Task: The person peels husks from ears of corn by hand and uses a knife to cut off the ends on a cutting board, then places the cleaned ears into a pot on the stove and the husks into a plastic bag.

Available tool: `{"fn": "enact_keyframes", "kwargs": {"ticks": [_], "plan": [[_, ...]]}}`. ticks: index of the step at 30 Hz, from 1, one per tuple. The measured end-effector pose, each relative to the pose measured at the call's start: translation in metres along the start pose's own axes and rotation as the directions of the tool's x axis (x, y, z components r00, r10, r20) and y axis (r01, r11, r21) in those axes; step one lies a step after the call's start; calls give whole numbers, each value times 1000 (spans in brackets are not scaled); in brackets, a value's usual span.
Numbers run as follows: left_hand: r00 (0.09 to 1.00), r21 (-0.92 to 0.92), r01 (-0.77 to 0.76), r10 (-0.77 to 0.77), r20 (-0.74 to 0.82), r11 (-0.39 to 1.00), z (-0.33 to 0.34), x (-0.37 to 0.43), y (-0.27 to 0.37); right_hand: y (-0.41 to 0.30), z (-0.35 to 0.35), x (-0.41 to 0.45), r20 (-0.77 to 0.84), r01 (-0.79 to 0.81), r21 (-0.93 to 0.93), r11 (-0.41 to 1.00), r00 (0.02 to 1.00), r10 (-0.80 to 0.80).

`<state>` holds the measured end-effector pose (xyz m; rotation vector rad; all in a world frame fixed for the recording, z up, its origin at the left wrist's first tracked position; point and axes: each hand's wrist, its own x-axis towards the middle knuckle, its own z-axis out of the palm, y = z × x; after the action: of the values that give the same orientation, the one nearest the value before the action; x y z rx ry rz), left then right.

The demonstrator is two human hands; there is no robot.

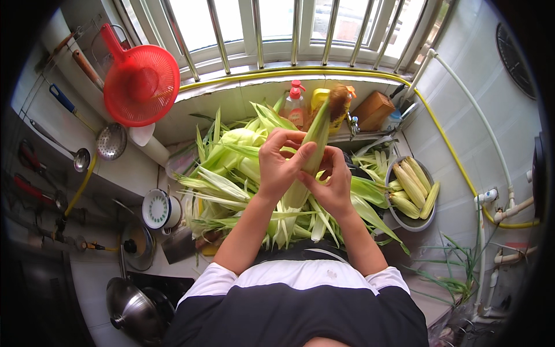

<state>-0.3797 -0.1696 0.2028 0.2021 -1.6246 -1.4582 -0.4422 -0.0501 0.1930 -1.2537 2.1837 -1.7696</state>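
Both my hands are around an ear of corn [318, 139] in its green husk, which stands tilted with its brown silk [338, 102] at the top. My left hand [282, 161] grips it from the left, thumb across the husk. From the right, my right hand [329, 180] pinches the husk lower down with thumb and fingers. Under and around the hands lies a big heap of loose husk leaves [234, 160]. To the right, a grey bowl [392, 213] holds several husked ears of corn [409, 184].
Soap bottles [295, 106], a faucet [354, 125] and a wooden knife block [373, 109] stand behind the heap. At left are a cleaver [178, 247], an enamel mug [172, 212], a lidded steel pan [134, 308] and a hanging red colander [143, 84]. Scallions [455, 282] lie at right.
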Motion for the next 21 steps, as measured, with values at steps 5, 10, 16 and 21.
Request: {"fn": "enact_keyframes", "kwargs": {"ticks": [5, 10, 16, 21], "plan": [[994, -38, 112, -112, 6, 993, -3, -1, -11, 7, 1, -7, 76, -60, 232, 971, 996, 44], [952, -22, 306, -305, 33, 952, -9, -1, -24, 22, -4, -9, 331, -252, 559, 790, 941, 66], [885, -474, 400, -465, -23, 784, 6, -5, -12, 26, 8, -5, 263, -228, 731, 643, 964, 43], [898, -559, 337, -438, -51, 758, 13, -11, -12, 25, 16, -5, 158, -218, 723, 656, 976, 150]]}}
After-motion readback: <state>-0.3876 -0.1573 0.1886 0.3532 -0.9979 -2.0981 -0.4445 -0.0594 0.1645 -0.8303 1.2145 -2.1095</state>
